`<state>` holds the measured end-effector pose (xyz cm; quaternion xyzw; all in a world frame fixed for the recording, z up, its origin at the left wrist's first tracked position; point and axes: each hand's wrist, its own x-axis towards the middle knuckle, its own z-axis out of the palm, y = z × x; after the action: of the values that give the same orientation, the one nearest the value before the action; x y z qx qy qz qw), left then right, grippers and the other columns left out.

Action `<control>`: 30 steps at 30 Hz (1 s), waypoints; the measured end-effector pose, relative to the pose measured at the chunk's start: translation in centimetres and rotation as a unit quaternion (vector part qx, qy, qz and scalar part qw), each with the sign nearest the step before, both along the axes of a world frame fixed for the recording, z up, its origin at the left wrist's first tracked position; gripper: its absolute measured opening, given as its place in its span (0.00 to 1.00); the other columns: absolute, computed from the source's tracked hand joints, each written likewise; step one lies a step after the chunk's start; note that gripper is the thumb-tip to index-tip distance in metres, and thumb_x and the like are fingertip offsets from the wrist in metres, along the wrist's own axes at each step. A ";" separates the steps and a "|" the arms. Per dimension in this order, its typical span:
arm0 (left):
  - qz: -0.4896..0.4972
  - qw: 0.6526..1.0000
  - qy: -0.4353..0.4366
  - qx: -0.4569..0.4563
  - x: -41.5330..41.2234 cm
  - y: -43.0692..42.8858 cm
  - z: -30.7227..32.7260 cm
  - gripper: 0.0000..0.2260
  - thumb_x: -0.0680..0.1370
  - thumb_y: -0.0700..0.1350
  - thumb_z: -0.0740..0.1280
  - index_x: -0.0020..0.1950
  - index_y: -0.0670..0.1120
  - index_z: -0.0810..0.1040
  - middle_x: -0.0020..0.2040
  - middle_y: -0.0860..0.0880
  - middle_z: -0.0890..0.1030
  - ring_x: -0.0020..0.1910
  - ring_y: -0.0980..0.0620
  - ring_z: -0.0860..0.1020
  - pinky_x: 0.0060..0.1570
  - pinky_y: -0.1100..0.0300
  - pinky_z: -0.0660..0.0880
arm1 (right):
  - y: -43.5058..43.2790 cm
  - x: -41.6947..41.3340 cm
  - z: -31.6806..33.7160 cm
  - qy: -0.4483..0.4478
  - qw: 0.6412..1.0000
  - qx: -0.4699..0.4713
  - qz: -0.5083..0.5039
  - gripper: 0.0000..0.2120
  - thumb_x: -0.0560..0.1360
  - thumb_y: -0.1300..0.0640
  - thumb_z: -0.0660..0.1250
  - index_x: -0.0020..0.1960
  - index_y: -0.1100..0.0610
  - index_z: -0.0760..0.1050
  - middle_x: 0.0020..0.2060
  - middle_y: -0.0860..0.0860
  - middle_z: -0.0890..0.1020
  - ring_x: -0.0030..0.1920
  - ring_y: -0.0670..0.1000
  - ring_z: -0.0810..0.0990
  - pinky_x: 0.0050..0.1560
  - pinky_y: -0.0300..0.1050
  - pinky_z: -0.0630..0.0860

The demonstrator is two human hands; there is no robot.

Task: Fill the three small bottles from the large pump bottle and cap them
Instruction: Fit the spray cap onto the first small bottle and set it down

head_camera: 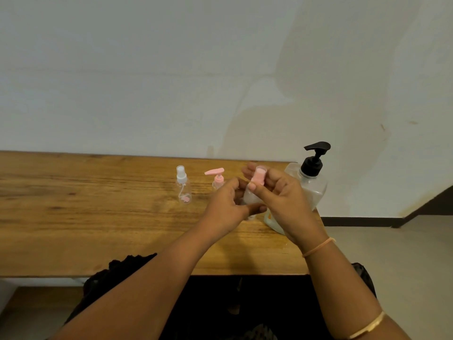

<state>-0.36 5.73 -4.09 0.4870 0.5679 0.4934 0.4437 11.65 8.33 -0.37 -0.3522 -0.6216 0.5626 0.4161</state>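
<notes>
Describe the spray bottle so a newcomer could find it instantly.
On the wooden table, look left of the large bottle with the black pump. The spray bottle stands upright, leftmost of the small ones. Alone among them, its top is white, not pink.

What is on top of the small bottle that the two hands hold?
A pink cap, pinched by the right hand; the left hand holds the small bottle. Both hands cover the neck, so the cap's seating is hidden.

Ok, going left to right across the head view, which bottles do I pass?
Clear spray bottle with white top → pink-pump bottle → pink-capped bottle, held up → large pump bottle with black pump.
</notes>
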 end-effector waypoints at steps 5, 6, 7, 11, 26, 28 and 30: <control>0.035 0.999 0.018 0.002 0.3 -0.1 -0.7 0.14 0.69 0.42 0.76 0.48 0.50 0.73 0.44 0.47 0.83 0.38 0.56 0.80 0.37 0.60 0.75 | 0.1 -1.2 -1.0 -0.046 0.995 0.041 -0.075 0.16 0.74 0.69 0.66 0.46 0.47 0.75 0.45 0.48 0.83 0.51 0.48 0.81 0.56 0.49 0.77; 0.044 0.998 0.043 0.005 0.4 -0.2 -0.7 0.14 0.69 0.43 0.75 0.48 0.51 0.72 0.45 0.48 0.83 0.38 0.57 0.79 0.36 0.62 0.73 | 0.0 -1.5 -1.2 -0.055 0.992 0.056 -0.097 0.17 0.74 0.68 0.67 0.45 0.44 0.75 0.44 0.48 0.83 0.50 0.48 0.81 0.55 0.50 0.78; 0.052 0.996 0.068 0.010 0.4 -0.3 -0.8 0.13 0.70 0.44 0.74 0.48 0.52 0.72 0.45 0.49 0.83 0.39 0.56 0.80 0.35 0.63 0.73 | -0.1 -1.7 -1.5 -0.067 0.988 0.073 -0.116 0.18 0.74 0.67 0.67 0.43 0.43 0.75 0.43 0.48 0.83 0.49 0.49 0.81 0.54 0.51 0.78; 0.051 0.997 0.058 0.007 0.3 -0.2 -0.9 0.15 0.70 0.42 0.75 0.48 0.52 0.71 0.46 0.49 0.83 0.43 0.53 0.81 0.39 0.60 0.78 | 0.0 -1.7 -1.5 -0.088 0.987 0.068 -0.116 0.16 0.73 0.67 0.68 0.44 0.44 0.74 0.44 0.50 0.83 0.48 0.49 0.81 0.53 0.48 0.78; 0.031 0.999 -0.008 -0.002 0.0 0.1 -0.3 0.15 0.70 0.39 0.74 0.49 0.51 0.72 0.47 0.45 0.83 0.47 0.47 0.82 0.47 0.47 0.78 | 0.1 -1.4 -1.2 -0.013 0.999 0.020 -0.044 0.17 0.76 0.69 0.63 0.48 0.46 0.75 0.45 0.47 0.83 0.49 0.44 0.81 0.52 0.41 0.77; 0.052 0.998 0.019 0.009 0.3 0.0 -0.5 0.13 0.71 0.41 0.73 0.48 0.54 0.72 0.46 0.47 0.84 0.46 0.49 0.82 0.46 0.50 0.78 | -0.1 -2.0 -1.7 -0.028 0.996 0.040 -0.078 0.18 0.76 0.68 0.63 0.48 0.43 0.75 0.45 0.47 0.82 0.51 0.46 0.80 0.54 0.45 0.77; 0.069 0.996 0.042 0.022 0.5 -0.1 -0.6 0.11 0.73 0.42 0.72 0.46 0.53 0.72 0.44 0.48 0.84 0.41 0.53 0.82 0.41 0.56 0.78 | -0.2 -2.5 -2.2 -0.043 0.991 0.058 -0.113 0.18 0.76 0.67 0.63 0.47 0.42 0.74 0.44 0.47 0.82 0.50 0.47 0.80 0.54 0.48 0.77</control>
<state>0.09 5.67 -4.69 0.4766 0.6077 0.5139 0.3735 9.18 8.09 -2.55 -0.4196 -0.6266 0.4594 0.4693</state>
